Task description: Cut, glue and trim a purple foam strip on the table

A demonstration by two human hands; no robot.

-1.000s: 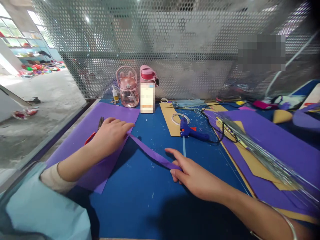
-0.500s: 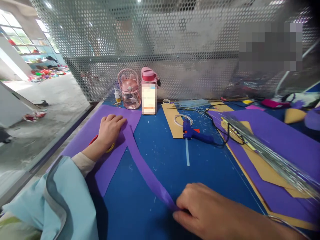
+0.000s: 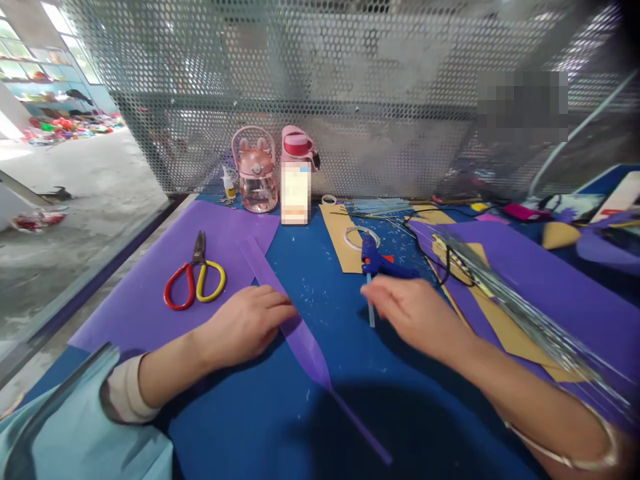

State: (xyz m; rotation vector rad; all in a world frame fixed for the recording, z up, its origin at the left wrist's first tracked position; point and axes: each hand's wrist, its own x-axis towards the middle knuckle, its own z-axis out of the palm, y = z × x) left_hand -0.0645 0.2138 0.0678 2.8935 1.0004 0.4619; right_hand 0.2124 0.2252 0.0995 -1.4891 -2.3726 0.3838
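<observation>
A purple strip [image 3: 310, 353] lies slantwise across the blue tabletop, its near end narrowing to a thin twisted tail. My left hand [image 3: 257, 320] is closed over the left edge of the strip's middle, fingers bent down onto it; the thumb is hidden. My right hand [image 3: 415, 307] hovers just in front of a blue glue gun [image 3: 375, 257], by its pale glue stick [image 3: 371, 313]. Its fingers are loosely curled and slightly blurred, with nothing visible in them. Scissors [image 3: 199, 270] with one red and one yellow handle rest on a purple sheet [image 3: 150, 267] at left.
Behind stand a pink bottle [image 3: 257, 177], a phone [image 3: 295, 193] and a small glue bottle [image 3: 229, 183]. Bundled wires [image 3: 525, 313] lie over purple and tan sheets at right. A tape roll [image 3: 350, 237] sits beside the glue gun. Perforated metal panel [image 3: 350, 80] closes the back.
My right hand has let go of the strip's near end and moved up toward the glue gun. My left hand has slid nearer along the strip, uncovering the scissors.
</observation>
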